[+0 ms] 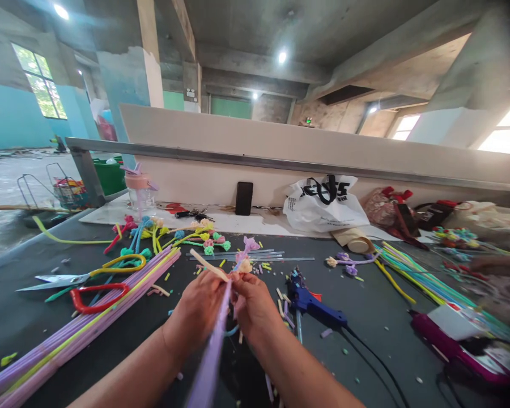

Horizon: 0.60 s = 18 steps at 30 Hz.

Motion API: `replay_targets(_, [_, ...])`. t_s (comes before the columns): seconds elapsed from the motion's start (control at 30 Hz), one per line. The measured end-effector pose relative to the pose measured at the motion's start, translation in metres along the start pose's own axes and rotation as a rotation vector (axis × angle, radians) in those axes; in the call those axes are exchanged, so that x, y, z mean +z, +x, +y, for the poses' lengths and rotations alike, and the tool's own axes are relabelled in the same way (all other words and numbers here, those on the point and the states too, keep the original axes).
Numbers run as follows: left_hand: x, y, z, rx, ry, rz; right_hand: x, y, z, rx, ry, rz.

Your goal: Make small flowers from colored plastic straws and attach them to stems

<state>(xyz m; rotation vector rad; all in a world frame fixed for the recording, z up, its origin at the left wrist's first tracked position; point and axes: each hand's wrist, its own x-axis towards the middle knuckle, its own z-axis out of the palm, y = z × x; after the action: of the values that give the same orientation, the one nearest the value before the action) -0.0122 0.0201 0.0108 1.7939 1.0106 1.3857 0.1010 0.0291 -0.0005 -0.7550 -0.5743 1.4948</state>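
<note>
My left hand [199,306] and my right hand [255,300] meet over the middle of the dark table, fingertips closed. Between them is a small pipe-cleaner flower piece [250,247] with lilac and cream knotted heads. A cream pipe cleaner [206,263] sticks out past my left fingers. From the fingers a long lilac pipe cleaner [212,351] runs down toward me, blurred near its lower end. Which fingers pinch which strand is partly hidden. Right of my right hand lies a blue hot glue gun [318,305]. Scissors [89,277] with yellow and red handles rest at the left.
Bundled pink, lilac and yellow pipe cleaners [110,317] lie at left, finished knotted flowers [153,232] behind them. Glue sticks [276,258], a phone [243,198], a white bag [323,207] and a lidded cup [140,190] stand farther back. A magenta tool [433,334] sits right.
</note>
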Motion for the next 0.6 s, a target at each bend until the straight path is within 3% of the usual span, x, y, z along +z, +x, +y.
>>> replay_targets(0.1, [0.009, -0.001, 0.005, -0.217, -0.017, 0.122, 0.003, -0.003, 0.002, -0.078, 0.004, -0.019])
replay_targets(0.2, [0.014, -0.001, 0.01, -0.477, -0.333, 0.081, 0.004, -0.005, 0.002, -0.101, -0.071, -0.064])
replay_targets(0.33, [0.004, 0.003, 0.009, -0.728, -0.815, -0.079, 0.003, -0.008, -0.002, -0.099, -0.21, -0.105])
replay_targets(0.5, [-0.011, 0.005, -0.001, -0.923, -1.193, -0.44, 0.001, -0.013, -0.012, -0.073, -0.239, -0.202])
replay_targets(0.6, [-0.009, 0.003, 0.001, -0.931, -1.257, -0.454, -0.001, -0.013, -0.018, -0.106, -0.233, -0.298])
